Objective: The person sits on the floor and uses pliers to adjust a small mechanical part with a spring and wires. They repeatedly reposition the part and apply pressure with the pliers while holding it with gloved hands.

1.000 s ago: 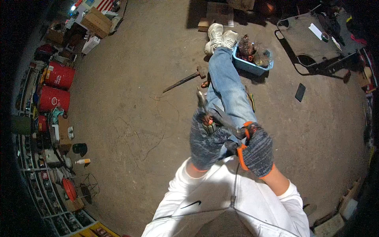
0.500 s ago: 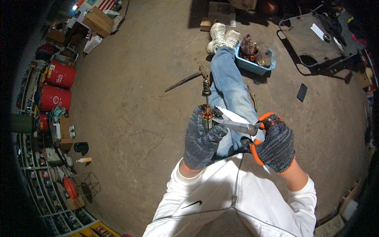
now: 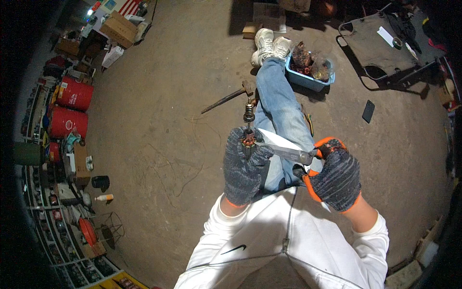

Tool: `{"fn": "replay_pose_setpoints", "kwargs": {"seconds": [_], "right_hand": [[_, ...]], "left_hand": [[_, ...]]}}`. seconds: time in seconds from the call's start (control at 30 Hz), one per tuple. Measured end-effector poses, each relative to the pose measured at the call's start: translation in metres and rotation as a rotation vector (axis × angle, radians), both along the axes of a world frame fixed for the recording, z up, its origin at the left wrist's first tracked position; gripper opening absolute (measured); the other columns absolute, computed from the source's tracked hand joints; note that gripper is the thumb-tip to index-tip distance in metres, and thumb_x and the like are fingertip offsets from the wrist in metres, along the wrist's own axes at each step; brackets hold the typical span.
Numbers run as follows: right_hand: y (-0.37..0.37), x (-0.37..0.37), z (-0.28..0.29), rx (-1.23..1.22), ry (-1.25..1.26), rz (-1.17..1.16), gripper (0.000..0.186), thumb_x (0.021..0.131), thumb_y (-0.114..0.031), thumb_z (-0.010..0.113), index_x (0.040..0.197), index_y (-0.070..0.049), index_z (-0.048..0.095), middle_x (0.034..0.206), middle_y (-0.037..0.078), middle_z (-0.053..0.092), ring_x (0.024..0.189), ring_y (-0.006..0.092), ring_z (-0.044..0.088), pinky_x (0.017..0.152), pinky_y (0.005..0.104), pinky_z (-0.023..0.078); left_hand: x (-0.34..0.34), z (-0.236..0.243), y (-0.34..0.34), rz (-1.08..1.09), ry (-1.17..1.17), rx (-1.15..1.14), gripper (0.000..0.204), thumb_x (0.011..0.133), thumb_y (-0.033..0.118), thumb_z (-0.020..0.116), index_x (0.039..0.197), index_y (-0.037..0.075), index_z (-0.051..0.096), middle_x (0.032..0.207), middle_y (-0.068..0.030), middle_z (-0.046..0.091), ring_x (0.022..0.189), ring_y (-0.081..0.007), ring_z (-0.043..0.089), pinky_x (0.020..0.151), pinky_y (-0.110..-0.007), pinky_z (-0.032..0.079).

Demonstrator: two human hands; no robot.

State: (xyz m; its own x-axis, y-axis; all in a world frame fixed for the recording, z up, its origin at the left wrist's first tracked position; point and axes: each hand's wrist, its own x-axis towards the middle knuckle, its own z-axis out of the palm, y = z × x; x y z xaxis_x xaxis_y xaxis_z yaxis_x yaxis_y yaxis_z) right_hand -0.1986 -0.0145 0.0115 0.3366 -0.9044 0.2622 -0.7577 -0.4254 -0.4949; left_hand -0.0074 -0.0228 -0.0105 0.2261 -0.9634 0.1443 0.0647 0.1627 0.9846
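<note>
Grey knit gloves cover both hands. Left hand point(image 3: 244, 168) has its fingers clamped around a motor armature point(image 3: 249, 137), held upright above the outstretched legs in blue jeans point(image 3: 279, 103). Right hand point(image 3: 334, 178) has its fingers closed through the orange handles of scissors point(image 3: 288, 151), whose blade tips meet the armature's copper end just above the left hand. A hammer point(image 3: 228, 98) lies on the concrete floor point(image 3: 159, 120) beside the knee; a blue bin point(image 3: 308, 77) stands near the shoes.
</note>
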Motion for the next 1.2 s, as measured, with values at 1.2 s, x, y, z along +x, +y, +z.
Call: {"fn": "replay_pose_setpoints", "kwargs": {"seconds": [1.2], "right_hand": [[0.009,0.009,-0.034,0.168,-0.188,-0.156,0.052,0.051,-0.018,0.072,0.095,0.004,0.055,0.064,0.015,0.056,0.061,0.0302,0.058,0.058,0.0363,0.047]], "left_hand": [[0.006,0.007,0.010,-0.273,0.611,0.192,0.046,0.071,-0.001,0.065,0.112,0.002,0.044,0.085,-0.0051,0.054,0.074,-0.0125,0.054,0.066,-0.024,0.047]]}}
